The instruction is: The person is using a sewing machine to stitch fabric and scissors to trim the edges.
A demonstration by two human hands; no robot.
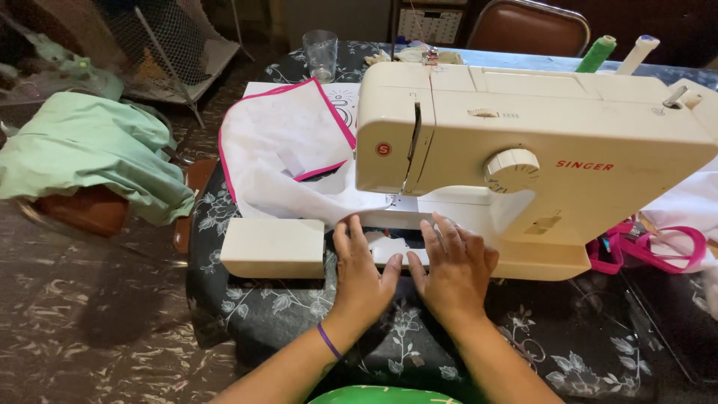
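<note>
White fabric (299, 161) with a pink bound edge lies under the needle end of a cream sewing machine (523, 142), bunched to the left of the machine and spread back across the worktop (583, 352), which carries a dark cloth printed with pale flowers. The near end of the fabric runs over the machine's flat bed, where both hands press on it. The left hand (363, 265) lies flat, palm down, fingers spread and pointing toward the needle; it grips nothing. A purple band circles its wrist. The right hand (455, 265) rests just beside it, also flat and open, fingers apart on the bed in front of the machine's column, thumbs of the two hands nearly meeting.

Just left of the left hand sits a cream rectangular block (273, 247), touching the fabric's lower fold. On top of the machine, at the far right, stand a green thread spool (596, 54) and a white one (637, 52). Pink binding tape (651, 247) lies in loops to the right of the machine base. A clear drinking glass (321, 54) stands behind the fabric. Off the worktop to the left, a pale green cloth (90, 153) is heaped over a brown seat.
</note>
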